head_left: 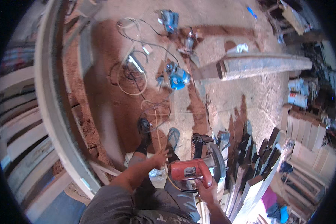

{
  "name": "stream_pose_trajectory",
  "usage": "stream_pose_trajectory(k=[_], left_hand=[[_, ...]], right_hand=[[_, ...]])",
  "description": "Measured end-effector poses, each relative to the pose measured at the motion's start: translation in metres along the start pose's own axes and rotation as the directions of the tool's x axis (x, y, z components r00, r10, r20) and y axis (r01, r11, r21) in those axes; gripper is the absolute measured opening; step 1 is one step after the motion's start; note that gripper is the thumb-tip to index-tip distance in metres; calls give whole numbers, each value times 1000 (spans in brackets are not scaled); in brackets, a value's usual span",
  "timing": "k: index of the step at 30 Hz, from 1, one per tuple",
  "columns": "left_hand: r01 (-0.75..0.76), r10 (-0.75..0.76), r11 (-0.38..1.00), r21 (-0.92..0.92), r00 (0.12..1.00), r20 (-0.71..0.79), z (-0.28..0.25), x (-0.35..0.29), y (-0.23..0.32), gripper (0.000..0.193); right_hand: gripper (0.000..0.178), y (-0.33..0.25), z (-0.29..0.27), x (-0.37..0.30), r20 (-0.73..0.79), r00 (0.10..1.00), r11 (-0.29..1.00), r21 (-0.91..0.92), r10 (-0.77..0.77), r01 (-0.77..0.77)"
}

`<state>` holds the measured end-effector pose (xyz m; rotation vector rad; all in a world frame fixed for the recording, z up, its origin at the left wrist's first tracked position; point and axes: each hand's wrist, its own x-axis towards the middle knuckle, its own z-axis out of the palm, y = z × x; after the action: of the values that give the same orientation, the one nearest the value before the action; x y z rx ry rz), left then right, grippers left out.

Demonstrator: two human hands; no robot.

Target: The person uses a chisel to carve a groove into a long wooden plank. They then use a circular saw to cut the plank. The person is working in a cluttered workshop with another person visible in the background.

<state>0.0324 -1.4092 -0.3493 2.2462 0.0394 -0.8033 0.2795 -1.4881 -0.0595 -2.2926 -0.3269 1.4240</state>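
Observation:
My right hand (206, 189) is wrapped round the rear handle of a red circular saw (183, 171), which has a curved metal blade guard on its right side. The saw is held in front of my lower body, over my legs. Left of it, my left hand (160, 158) is closed on a pale yellowish power cord (156, 128) that runs up from the floor. A darker end of cord bends beneath the saw toward its handle. The blade's lower edge cannot be made out.
Blue power tools (177, 79) and looped cords (132, 80) lie on the dusty floor ahead. A long timber beam (265, 67) extends to the right. Upright boards (246, 179) crowd my right side; a wooden frame (50, 93) and stacked planks (22, 127) stand at left.

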Motion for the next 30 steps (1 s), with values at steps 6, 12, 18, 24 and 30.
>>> stream_pose_trajectory(k=[6,12,18,24,30], left_hand=[[348,-732,368,-862,681,-37,-120,-175,94,66],[-304,-531,154,-940,777,-338,-125,-277,207,50],[28,-899,296,-955,347,-268,-46,-231,211,76],[-299,-991,130,-945,0,-136,-18,-269,237,56],[-324,-763,354,-877,-643,-71,7,-325,260,24]], right_hand=[[60,-94,-40,3,185,858,878,124,-479,463],[54,-198,-49,-1,374,709,796,178,-598,578],[38,-241,57,-41,461,556,227,-592,-691,773],[37,-299,93,-137,707,349,210,-280,-614,937],[42,-322,155,-206,872,66,278,82,-484,957]])
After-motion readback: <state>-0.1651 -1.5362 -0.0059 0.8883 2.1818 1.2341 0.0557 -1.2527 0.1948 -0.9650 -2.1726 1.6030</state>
